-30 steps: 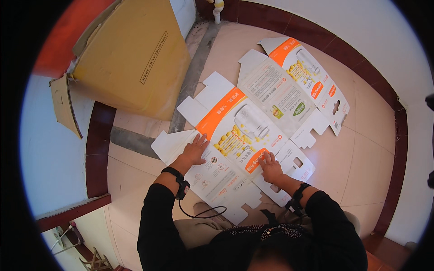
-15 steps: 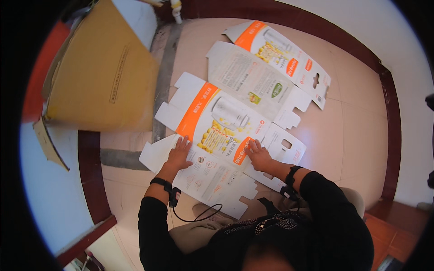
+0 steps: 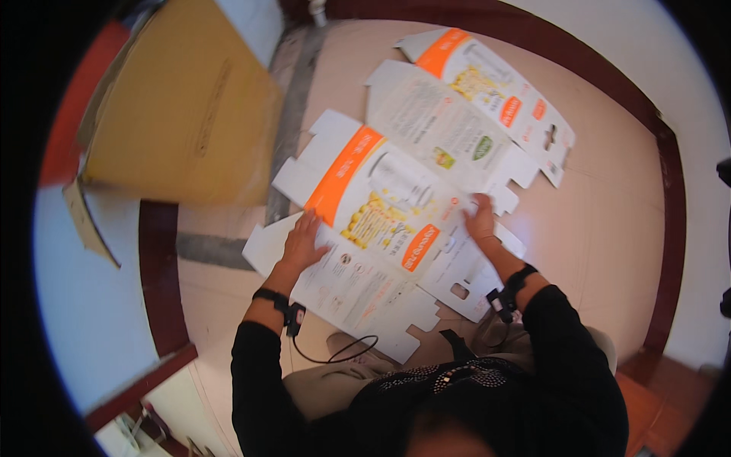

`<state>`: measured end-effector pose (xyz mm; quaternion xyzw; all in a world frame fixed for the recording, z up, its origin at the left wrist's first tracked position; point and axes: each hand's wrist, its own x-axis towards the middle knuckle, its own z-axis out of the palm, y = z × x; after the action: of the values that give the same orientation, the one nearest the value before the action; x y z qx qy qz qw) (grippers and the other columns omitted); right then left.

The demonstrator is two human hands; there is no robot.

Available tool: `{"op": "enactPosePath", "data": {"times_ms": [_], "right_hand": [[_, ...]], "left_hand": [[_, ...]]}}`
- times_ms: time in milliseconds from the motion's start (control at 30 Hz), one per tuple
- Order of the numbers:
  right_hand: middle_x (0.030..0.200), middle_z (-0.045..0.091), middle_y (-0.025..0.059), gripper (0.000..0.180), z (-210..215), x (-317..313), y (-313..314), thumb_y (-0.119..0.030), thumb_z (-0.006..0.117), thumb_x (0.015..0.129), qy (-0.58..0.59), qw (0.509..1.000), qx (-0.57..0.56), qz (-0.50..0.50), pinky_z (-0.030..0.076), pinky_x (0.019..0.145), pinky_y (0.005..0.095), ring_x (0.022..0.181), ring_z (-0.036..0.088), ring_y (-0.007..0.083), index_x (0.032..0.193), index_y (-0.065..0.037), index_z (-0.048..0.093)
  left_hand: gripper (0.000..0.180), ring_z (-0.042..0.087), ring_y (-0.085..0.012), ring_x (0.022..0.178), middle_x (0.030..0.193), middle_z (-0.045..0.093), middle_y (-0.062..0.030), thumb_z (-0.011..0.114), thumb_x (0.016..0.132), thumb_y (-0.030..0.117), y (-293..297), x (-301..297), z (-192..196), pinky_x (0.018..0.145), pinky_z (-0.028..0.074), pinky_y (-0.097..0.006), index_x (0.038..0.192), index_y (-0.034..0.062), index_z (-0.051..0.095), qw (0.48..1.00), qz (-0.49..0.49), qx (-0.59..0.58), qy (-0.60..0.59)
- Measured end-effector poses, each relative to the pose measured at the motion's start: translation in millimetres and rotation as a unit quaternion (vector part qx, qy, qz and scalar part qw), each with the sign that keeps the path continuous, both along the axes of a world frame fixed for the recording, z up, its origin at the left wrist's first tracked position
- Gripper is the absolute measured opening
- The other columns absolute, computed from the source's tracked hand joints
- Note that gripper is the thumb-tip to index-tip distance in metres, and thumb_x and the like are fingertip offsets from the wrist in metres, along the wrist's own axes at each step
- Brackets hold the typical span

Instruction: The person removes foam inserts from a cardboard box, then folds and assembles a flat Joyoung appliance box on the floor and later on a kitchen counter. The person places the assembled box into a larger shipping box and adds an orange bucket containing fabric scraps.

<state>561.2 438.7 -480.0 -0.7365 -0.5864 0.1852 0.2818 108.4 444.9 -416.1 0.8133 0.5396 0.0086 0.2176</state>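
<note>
A flattened cardboard carton (image 3: 438, 164) lies unfolded across the floor in front of me. Its printed panels show a silver appliance, yellow beans and orange bands, and plain white flaps stick out along the sides. My left hand (image 3: 304, 242) rests flat with fingers stretched, on the crease between the orange-banded panel and the nearest text-covered panel. At the right end of that orange-banded panel, my right hand (image 3: 480, 219) touches the carton beside a white flap, its fingers apart and slightly blurred. Neither hand has lifted the cardboard.
A large brown cardboard box (image 3: 183, 114) stands at the left, one flap (image 3: 90, 225) hanging down. Behind it shows something red (image 3: 72, 114). Pale walls with a dark red skirting (image 3: 601, 65) bound the tiled floor. A reddish-brown surface (image 3: 647, 404) is at lower right.
My right hand has slid away and to the right, from the orange label to the panel's right end. My left hand stays near the same crease. The whole view has shifted slightly.
</note>
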Motion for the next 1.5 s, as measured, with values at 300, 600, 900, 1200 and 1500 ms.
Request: {"op": "enactPosePath", "data": {"times_ms": [300,600,900,1200,1500], "right_hand": [[0.121,0.047,0.0233,0.054,13,76,-28,-0.021,0.070,0.072,-0.066,0.964,-0.152,-0.207,0.043,0.093,0.0379,0.108,0.052,0.0350,0.118,0.003,0.054],[0.112,0.056,0.0296,0.061,6,62,-53,-0.025,0.067,0.074,-0.098,0.959,-0.213,-0.159,0.044,0.091,0.0363,0.104,0.057,0.0375,0.118,0.014,0.049],[0.108,0.059,0.0293,0.070,-8,104,-14,-0.032,0.066,0.076,0.036,0.949,-0.232,-0.212,0.046,0.085,0.0352,0.100,0.060,0.0324,0.121,0.017,0.043],[0.084,0.059,0.0129,0.064,-27,12,32,-0.047,0.066,0.077,0.150,0.897,-0.308,-0.277,0.048,0.060,0.0298,0.070,0.057,0.0211,0.108,0.008,0.057],[0.098,0.061,0.0259,0.063,-34,-21,0,-0.041,0.067,0.074,-0.049,0.956,-0.214,-0.194,0.049,0.078,0.0353,0.085,0.062,0.0329,0.111,0.009,0.057]], "left_hand": [[0.081,0.026,-0.0349,0.133,0.144,0.029,-0.0174,0.073,0.071,0.032,-1,-20,-19,0.105,0.031,-0.041,0.136,0.0036,0.033,0.991,0.115,-0.073,0.004],[0.086,0.028,-0.0363,0.132,0.140,0.034,-0.0175,0.073,0.069,0.037,17,-8,-28,0.102,0.034,-0.038,0.136,0.0035,0.032,0.987,0.116,-0.102,0.047],[0.083,0.060,-0.0316,0.099,0.111,0.060,-0.0217,0.075,0.062,0.050,59,31,28,0.084,0.046,-0.038,0.119,-0.0058,0.052,0.942,0.304,-0.140,-0.008],[0.037,0.064,-0.0142,0.068,0.084,0.068,-0.0129,0.071,0.077,0.027,92,-60,-82,0.061,0.048,-0.028,0.093,-0.0058,0.066,0.824,0.308,-0.326,-0.347],[0.043,0.065,-0.0172,0.075,0.082,0.068,-0.0145,0.061,0.085,0.036,113,-85,-105,0.064,0.049,-0.031,0.089,-0.0067,0.066,0.857,0.260,-0.332,-0.297]]}}
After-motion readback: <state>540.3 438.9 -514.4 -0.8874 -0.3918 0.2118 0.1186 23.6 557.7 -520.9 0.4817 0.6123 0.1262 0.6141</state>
